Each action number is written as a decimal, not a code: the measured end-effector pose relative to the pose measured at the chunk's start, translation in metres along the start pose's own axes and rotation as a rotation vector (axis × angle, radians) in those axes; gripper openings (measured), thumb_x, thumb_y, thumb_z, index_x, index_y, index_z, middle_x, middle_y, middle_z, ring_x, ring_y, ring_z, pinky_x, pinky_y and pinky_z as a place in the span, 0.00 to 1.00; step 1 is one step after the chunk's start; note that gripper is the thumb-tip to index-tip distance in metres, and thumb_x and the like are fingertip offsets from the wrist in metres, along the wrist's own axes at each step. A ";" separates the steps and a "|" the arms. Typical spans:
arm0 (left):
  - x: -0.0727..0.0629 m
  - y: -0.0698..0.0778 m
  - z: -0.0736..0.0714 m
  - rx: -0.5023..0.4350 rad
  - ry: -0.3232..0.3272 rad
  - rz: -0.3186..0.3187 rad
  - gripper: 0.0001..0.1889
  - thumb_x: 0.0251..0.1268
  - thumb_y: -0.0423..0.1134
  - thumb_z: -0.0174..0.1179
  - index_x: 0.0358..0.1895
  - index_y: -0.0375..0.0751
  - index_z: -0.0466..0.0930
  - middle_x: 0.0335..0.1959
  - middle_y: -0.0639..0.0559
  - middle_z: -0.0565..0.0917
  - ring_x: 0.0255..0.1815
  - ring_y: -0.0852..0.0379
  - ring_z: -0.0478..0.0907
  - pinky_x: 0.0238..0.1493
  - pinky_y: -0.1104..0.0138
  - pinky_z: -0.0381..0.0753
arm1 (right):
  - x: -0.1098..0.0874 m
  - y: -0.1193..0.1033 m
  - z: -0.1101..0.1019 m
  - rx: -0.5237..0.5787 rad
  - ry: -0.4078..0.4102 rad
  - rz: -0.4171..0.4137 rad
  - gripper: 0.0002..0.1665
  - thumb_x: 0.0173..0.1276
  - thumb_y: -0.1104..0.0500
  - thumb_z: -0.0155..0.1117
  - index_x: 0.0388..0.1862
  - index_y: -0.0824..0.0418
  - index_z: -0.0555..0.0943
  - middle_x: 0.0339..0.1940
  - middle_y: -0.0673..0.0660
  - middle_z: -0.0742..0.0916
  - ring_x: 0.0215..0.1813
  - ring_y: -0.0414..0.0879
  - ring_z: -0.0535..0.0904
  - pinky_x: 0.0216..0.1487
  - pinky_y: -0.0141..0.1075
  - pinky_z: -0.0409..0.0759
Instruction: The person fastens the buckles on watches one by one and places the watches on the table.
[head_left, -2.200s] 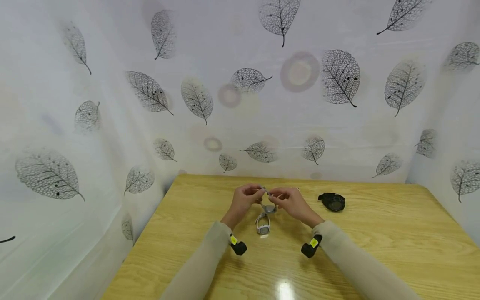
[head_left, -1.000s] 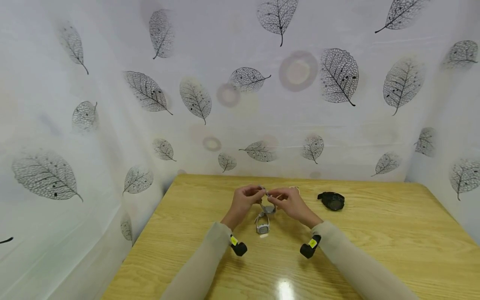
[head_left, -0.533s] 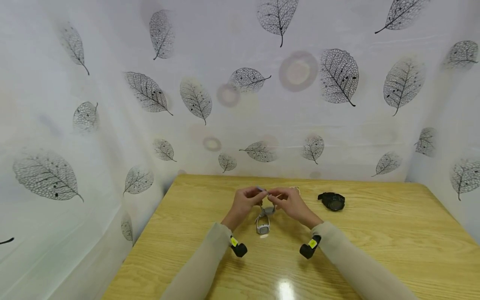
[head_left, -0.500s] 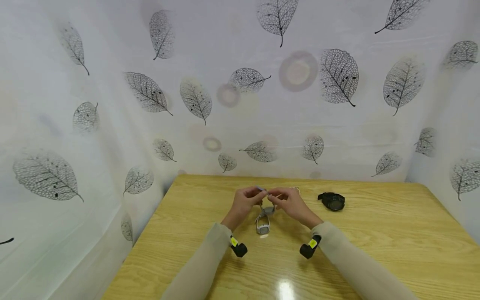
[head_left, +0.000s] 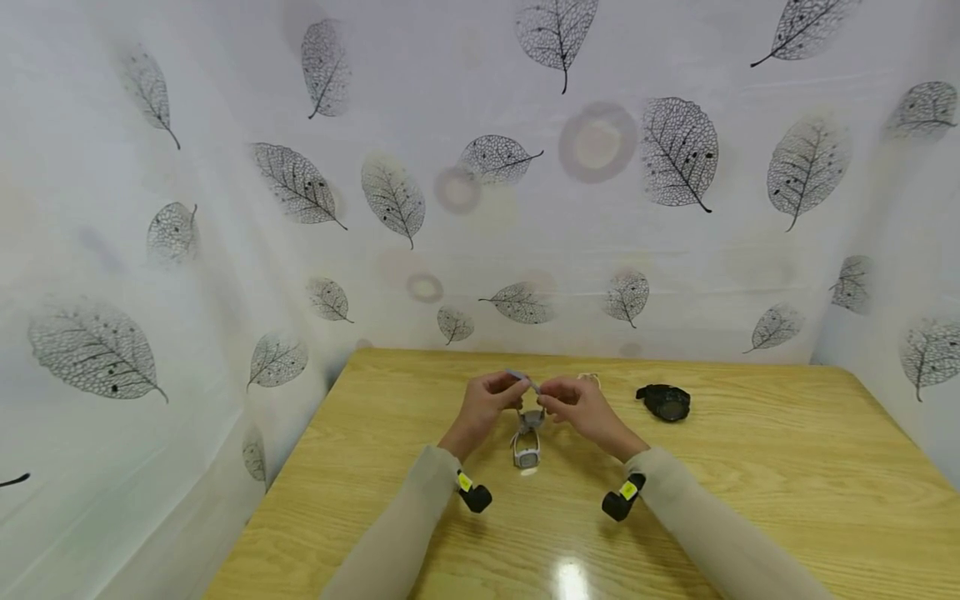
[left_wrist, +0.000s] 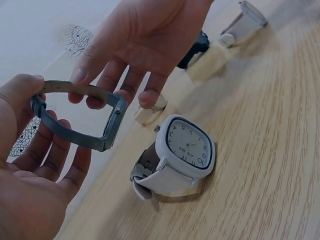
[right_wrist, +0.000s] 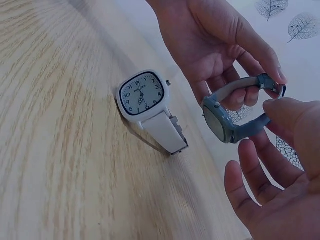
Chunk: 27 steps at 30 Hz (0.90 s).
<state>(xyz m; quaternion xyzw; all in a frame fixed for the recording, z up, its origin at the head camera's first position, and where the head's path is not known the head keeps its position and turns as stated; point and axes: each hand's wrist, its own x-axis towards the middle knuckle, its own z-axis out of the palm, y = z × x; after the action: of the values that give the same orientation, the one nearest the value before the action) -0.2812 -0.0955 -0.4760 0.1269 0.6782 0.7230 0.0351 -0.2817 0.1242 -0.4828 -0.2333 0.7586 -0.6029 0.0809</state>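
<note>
Between my hands, above the table, is a grey-blue wristwatch (right_wrist: 220,120), its strap looped and fastened. My left hand (head_left: 482,408) pinches the strap (left_wrist: 70,134) near the buckle between thumb and fingers. On the other side, my right hand (head_left: 585,408) pinches the same strap with thumb and forefinger, the other fingers loosely bent. The grey watch's case hangs below the fingers in the head view. Just nearer to me, a white square-faced watch (left_wrist: 187,145) rests on the wood, dial showing and strap buckled.
A black watch (head_left: 666,402) lies on the wooden table (head_left: 735,467) to the right of my right hand. Behind that hand, a white watch (head_left: 589,380) is partly hidden. A leaf-patterned curtain (head_left: 420,275) hangs along the table's back edge.
My hands have drawn slightly apart, and the strap's end now sticks out farther above my left fingers. The grey watch's case has shifted a little left and turned. The watches on the table stay put.
</note>
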 end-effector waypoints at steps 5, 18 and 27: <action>-0.001 0.000 0.001 -0.005 -0.018 0.008 0.17 0.70 0.44 0.69 0.50 0.33 0.87 0.45 0.31 0.86 0.34 0.55 0.81 0.44 0.63 0.87 | 0.000 -0.002 0.003 -0.050 0.016 -0.034 0.25 0.78 0.52 0.64 0.64 0.68 0.80 0.57 0.70 0.85 0.47 0.55 0.85 0.47 0.55 0.86; -0.003 -0.001 0.003 0.071 -0.052 0.023 0.14 0.70 0.42 0.69 0.47 0.34 0.87 0.45 0.31 0.86 0.44 0.28 0.80 0.44 0.62 0.87 | -0.002 -0.004 0.007 -0.045 0.043 -0.047 0.19 0.78 0.52 0.64 0.61 0.60 0.84 0.56 0.61 0.87 0.52 0.63 0.84 0.48 0.56 0.85; -0.002 -0.002 0.007 0.103 -0.001 0.014 0.13 0.68 0.43 0.71 0.44 0.35 0.89 0.41 0.35 0.88 0.44 0.28 0.81 0.42 0.64 0.86 | -0.002 0.000 0.005 -0.045 0.047 -0.018 0.20 0.78 0.51 0.64 0.61 0.60 0.84 0.58 0.63 0.86 0.52 0.60 0.85 0.48 0.56 0.85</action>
<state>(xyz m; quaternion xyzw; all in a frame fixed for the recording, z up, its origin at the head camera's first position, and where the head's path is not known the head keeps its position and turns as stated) -0.2776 -0.0894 -0.4783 0.1335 0.7135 0.6874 0.0239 -0.2774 0.1203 -0.4842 -0.2278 0.7715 -0.5918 0.0523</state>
